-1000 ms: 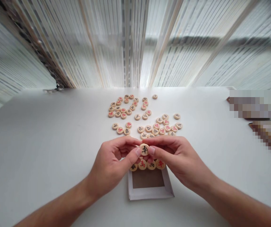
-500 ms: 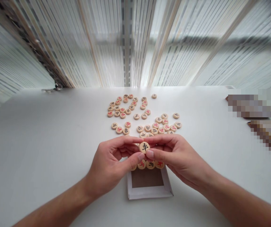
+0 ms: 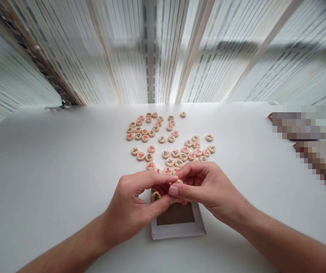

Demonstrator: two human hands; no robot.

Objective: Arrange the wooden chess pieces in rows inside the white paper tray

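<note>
Between the fingertips of both hands is a small round wooden xiangqi piece (image 3: pixel 177 182), mostly covered by the fingers; its character cannot be read. My right hand (image 3: pixel 208 185) pinches it between thumb and forefinger. My left hand (image 3: pixel 134 204) is closed against its left side, the forefinger reaching its upper edge and the thumb lower down. Both hands are over a shallow white-rimmed box (image 3: pixel 180 232) with a brown bottom. A xiangqi piece with a black character (image 3: pixel 156 196) sits at the box's left side. My fingers hide the box's far part.
Many loose xiangqi pieces (image 3: pixel 145 132), with red or black characters, lie face up beyond my hands on the white table (image 3: pixel 66 182). Some lie close to my knuckles. Two blurred-out objects (image 3: pixel 299 127) rest at the right edge. Striped blinds (image 3: pixel 117 57) hang behind the table.
The held piece has tipped and sunk lower among my fingers, so its black character no longer shows. My fingers now cover most of the box's row of pieces. The view has shifted slightly.
</note>
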